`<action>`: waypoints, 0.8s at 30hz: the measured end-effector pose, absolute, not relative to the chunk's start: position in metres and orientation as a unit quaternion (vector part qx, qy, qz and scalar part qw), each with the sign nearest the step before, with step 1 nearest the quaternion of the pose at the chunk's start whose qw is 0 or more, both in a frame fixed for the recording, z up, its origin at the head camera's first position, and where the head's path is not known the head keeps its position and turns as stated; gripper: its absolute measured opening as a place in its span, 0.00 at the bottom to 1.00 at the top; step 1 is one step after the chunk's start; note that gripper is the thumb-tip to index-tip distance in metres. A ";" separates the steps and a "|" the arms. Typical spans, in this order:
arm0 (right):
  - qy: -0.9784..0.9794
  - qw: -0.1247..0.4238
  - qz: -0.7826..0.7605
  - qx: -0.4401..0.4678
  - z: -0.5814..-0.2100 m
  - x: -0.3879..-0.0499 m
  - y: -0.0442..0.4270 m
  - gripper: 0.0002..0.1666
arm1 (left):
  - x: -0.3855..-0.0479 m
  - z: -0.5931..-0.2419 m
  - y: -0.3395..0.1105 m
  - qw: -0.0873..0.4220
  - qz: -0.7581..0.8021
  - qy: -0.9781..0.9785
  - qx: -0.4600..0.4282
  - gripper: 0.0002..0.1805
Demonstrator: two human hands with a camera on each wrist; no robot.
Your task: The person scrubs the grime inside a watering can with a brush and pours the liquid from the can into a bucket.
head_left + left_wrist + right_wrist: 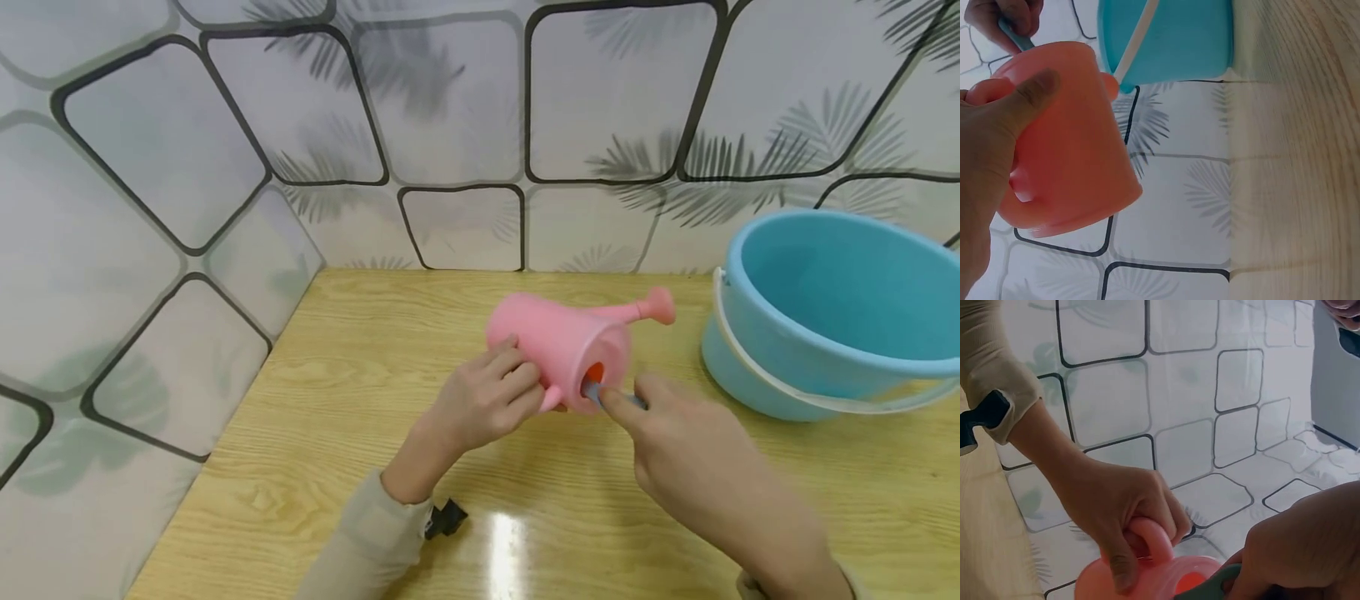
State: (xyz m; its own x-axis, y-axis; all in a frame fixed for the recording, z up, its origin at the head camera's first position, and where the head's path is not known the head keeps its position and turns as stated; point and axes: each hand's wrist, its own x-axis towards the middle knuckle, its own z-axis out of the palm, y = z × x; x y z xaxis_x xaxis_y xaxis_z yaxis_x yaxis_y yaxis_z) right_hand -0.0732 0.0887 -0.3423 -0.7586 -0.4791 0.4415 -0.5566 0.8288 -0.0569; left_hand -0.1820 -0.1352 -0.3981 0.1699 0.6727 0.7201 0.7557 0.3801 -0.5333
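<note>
A pink watering can [551, 337] is tipped on its side above the wooden table, its opening toward me and its spout pointing right. My left hand [487, 396] grips it by the handle; in the right wrist view the fingers of that left hand [1129, 500] curl through the handle loop. My right hand [697, 458] holds a tool with a grey-green handle [1210, 589], which reaches into the can's opening. Something orange [595, 372] shows inside the opening. The tool's far end is hidden within the can, so its kind cannot be told.
A light blue bucket [795, 333] with a white carrying handle [787, 387] stands on the right of the wooden table [300, 467]. Behind and to the left rises a patterned wall [465, 225]. A black strap piece [446, 518] sits at my left sleeve.
</note>
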 end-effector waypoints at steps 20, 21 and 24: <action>-0.939 0.242 0.065 0.234 -0.341 -0.053 0.077 0.30 | -0.182 -0.395 -0.135 0.554 -0.047 -0.621 -0.553 0.17; -0.939 0.243 0.060 0.234 -0.341 -0.052 0.076 0.30 | -0.181 -0.395 -0.135 0.557 -0.044 -0.618 -0.553 0.17; -0.950 0.215 0.049 0.222 -0.338 -0.052 0.073 0.27 | -0.179 -0.395 -0.133 0.567 -0.037 -0.604 -0.559 0.17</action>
State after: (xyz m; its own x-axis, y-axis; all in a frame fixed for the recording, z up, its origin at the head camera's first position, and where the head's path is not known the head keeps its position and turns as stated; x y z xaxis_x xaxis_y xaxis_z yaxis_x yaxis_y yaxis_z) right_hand -0.0524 0.0726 -0.3384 -0.8096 -0.4002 0.4294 -0.4422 0.8969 0.0023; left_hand -0.1789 -0.1329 -0.3945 0.2677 0.6330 0.7264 0.7164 0.3733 -0.5894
